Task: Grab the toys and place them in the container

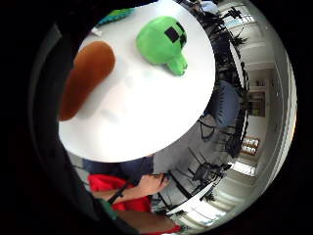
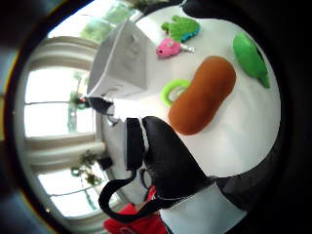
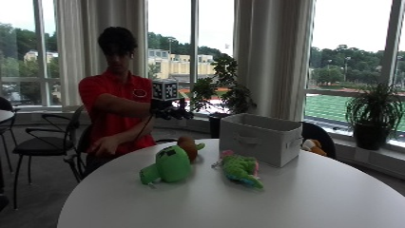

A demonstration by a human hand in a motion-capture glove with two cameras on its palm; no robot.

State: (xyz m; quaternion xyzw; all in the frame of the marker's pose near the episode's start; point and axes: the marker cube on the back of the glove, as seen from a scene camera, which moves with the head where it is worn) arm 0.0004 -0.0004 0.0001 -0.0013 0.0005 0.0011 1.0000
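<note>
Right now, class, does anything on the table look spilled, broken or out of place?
Nothing stands out. The toys, a green plush, a brown plush, a teal-and-pink toy and a green ring, lie on the table beside the upright bin, none looking damaged.

No legible text or labels

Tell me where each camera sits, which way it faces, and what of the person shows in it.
Outside view: across the table, facing the seated person; gloved right hand raised above the toys, bare hand low.
Thumb side palm view: on the raised palm, looking down at the brown toy, green ring and container; a gloved finger shows.
Little finger side palm view: same palm, looking down at the green plush; bare hand at the lap.
Shared: brown toy and green plush.
</note>
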